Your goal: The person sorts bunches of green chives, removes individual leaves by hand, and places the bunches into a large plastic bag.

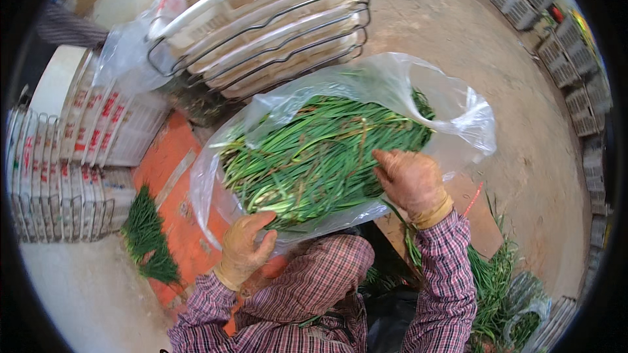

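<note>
A large bundle of green Chinese chives (319, 152) lies in an open clear plastic bag (456, 122) before me. My left hand (248, 247), in a tan glove, is at the near left edge of the bag, thumb and index finger apart, near the pale stem ends. On the right, my gloved right hand (414, 184) is curled at the near right side of the chives; whether it grips some leaves or the bag's edge cannot be told. A few long leaves hang below that hand, beside the sleeve.
Stacked white plastic baskets with wire handles (265, 24) stand beyond the bag, and more baskets (93, 122) at the left. Chives (149, 240) lie on an orange board (171, 191). Loose greens (490, 289) are at the lower right. Crates (515, 2) line the far right.
</note>
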Available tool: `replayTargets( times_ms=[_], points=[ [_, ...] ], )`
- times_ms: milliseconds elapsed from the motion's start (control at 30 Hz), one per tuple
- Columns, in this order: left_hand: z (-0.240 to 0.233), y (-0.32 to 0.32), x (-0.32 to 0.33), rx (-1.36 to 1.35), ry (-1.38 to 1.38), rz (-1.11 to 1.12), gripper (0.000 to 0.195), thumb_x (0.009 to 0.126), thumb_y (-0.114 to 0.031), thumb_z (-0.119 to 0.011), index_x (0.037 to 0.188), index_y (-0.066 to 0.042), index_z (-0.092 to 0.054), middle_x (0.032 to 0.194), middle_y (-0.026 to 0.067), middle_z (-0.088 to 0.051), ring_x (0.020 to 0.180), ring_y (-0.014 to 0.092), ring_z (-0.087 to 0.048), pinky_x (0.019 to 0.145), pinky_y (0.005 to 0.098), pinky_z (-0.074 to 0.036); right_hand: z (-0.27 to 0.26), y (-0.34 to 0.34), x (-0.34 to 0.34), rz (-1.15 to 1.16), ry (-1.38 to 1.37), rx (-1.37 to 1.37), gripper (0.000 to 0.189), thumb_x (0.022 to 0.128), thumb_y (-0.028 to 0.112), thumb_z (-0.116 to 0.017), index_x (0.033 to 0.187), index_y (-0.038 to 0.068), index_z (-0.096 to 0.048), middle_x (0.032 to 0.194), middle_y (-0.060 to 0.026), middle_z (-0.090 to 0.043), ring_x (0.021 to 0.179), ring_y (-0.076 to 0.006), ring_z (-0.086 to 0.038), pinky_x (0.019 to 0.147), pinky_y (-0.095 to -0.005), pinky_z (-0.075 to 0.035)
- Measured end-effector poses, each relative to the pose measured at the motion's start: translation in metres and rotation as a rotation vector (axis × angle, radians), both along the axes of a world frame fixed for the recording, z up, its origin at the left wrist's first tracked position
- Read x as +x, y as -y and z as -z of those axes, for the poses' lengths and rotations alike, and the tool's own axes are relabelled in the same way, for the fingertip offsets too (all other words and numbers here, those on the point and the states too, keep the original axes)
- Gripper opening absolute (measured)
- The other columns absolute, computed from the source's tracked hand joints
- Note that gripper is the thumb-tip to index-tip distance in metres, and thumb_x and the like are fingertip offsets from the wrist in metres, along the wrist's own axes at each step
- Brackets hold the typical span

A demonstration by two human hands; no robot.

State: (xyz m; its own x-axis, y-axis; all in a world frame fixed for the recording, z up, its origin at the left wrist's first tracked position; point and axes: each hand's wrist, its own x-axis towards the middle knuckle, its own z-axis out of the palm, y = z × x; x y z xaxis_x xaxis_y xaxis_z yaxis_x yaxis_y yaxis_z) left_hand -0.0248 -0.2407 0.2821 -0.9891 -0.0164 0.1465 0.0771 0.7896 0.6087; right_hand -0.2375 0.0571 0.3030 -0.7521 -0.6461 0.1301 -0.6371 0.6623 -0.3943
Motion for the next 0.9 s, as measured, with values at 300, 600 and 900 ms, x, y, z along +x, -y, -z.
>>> replayTargets(
  times_ms=[300, 600, 900],
  points=[
    [0.018, 0.015, 0.063, 0.071, 0.554, -0.154, 0.050, 0.093, -0.031, -0.073, 0.131, -0.002, -0.062, 0.103, 0.0155, -0.071, 0.085, 0.025, -0.070, 0.077, 0.0379, -0.055, 0.022, 0.076, 0.071, -0.317, 0.075, 0.023, 0.027, 0.088, 0.021, -0.067, 0.113, 0.009, -0.067, 0.096, -0.0084, -0.070, 0.089, -0.0304, -0.069, 0.076, -0.0431, -0.056],
    [-0.031, -0.008, -0.032, 0.576, 0.223, -0.042, 0.045, 0.090, -0.022, -0.078, 0.127, -0.001, -0.065, 0.113, 0.0154, -0.072, 0.098, 0.024, -0.072, 0.083, 0.0325, -0.058, 0.016, 0.028, 0.057, -0.119, 0.129, -0.183, 0.034, 0.087, 0.019, -0.071, 0.118, 0.007, -0.068, 0.113, -0.0121, -0.070, 0.102, -0.0329, -0.068, 0.088, -0.0421, -0.055],
    [0.015, -0.055, -0.268, 0.075, 0.175, 0.399, 0.061, 0.086, -0.050, -0.073, 0.122, -0.001, -0.065, 0.120, 0.0222, -0.065, 0.114, 0.037, -0.062, 0.101, 0.0451, -0.048, -0.058, -0.033, -0.036, 0.326, 0.295, -0.221, 0.055, 0.096, 0.037, -0.069, 0.143, 0.009, -0.058, 0.121, -0.0194, -0.070, 0.116, -0.0342, -0.066, 0.100, -0.0389, -0.052]
  ],
)
